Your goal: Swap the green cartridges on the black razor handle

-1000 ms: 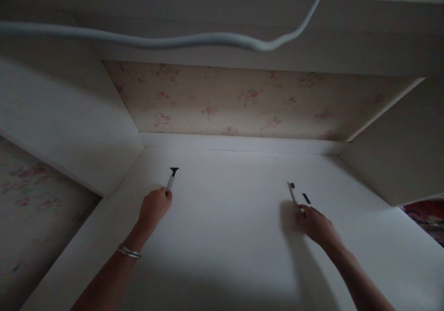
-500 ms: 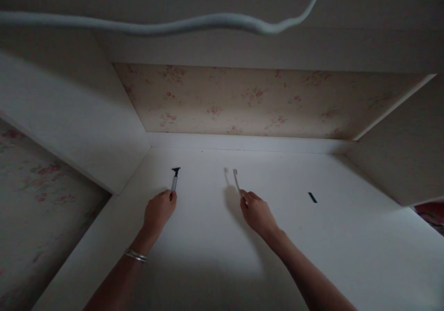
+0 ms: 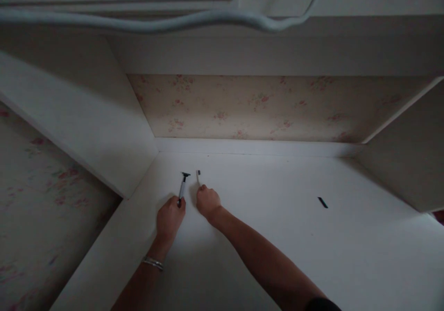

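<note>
My left hand (image 3: 169, 217) is closed round the lower handle of a razor (image 3: 182, 189). The razor has a grey handle and a black head, which points away from me. Just to the right, my right hand (image 3: 208, 202) grips a toothbrush (image 3: 198, 177) with a pale handle and dark bristles at its far end. Both tools are held over the white tabletop, their heads a small gap apart. A silver bracelet circles my left wrist.
A short black strip (image 3: 322, 202) lies on the white tabletop (image 3: 263, 218) to the right. White side panels (image 3: 86, 102) flank it, with floral wallpaper (image 3: 239, 107) behind. A pale cable (image 3: 166, 25) crosses the upper view, near the cabinet above.
My right hand has moved left with the toothbrush, coming close beside the razor. My left hand still holds the razor. The view has shifted slightly, showing more of the cabinet above.
</note>
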`<state>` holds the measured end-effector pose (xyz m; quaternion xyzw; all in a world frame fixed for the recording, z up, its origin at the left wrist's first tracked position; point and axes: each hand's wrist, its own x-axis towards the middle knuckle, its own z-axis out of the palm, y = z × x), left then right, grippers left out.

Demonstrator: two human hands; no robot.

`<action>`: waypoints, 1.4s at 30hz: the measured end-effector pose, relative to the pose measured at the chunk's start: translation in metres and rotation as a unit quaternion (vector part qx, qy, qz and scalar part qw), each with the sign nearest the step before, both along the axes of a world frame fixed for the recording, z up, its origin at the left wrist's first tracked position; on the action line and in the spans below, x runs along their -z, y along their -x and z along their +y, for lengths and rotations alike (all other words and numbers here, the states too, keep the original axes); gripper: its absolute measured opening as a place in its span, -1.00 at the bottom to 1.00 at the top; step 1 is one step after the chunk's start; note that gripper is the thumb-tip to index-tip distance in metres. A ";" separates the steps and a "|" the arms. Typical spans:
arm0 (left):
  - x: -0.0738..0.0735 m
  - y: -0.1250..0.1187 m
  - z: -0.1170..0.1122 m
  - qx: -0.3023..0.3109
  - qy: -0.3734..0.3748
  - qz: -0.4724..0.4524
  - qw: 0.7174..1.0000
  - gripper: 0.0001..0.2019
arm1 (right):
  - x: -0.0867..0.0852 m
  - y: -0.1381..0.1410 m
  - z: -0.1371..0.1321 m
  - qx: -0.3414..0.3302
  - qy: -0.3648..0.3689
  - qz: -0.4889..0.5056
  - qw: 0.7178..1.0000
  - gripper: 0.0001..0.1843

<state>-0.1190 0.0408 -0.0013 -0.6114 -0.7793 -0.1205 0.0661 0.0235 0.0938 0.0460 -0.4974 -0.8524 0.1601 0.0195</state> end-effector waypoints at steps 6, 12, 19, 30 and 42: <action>0.001 0.000 -0.001 0.009 -0.014 0.001 1.000 -0.66 | 0.007 0.015 -0.002 -0.001 -0.012 0.020 1.000 -0.78; 0.001 0.000 0.000 0.008 -0.010 0.016 1.000 -0.66 | 0.013 0.019 0.002 -0.026 -0.005 0.034 0.999 -0.77; -0.001 0.000 -0.001 0.011 -0.023 0.002 1.000 -0.69 | 0.009 0.000 -0.004 -0.020 -0.019 0.053 0.998 -0.61; 0.008 0.003 0.001 0.028 -0.053 0.037 0.998 -0.66 | 0.003 -0.247 0.014 0.069 0.000 -0.048 0.996 -0.65; 0.008 -0.001 -0.001 0.031 -0.128 0.038 0.991 -0.66 | 0.014 -0.456 -0.008 0.169 0.028 -0.095 0.981 -0.50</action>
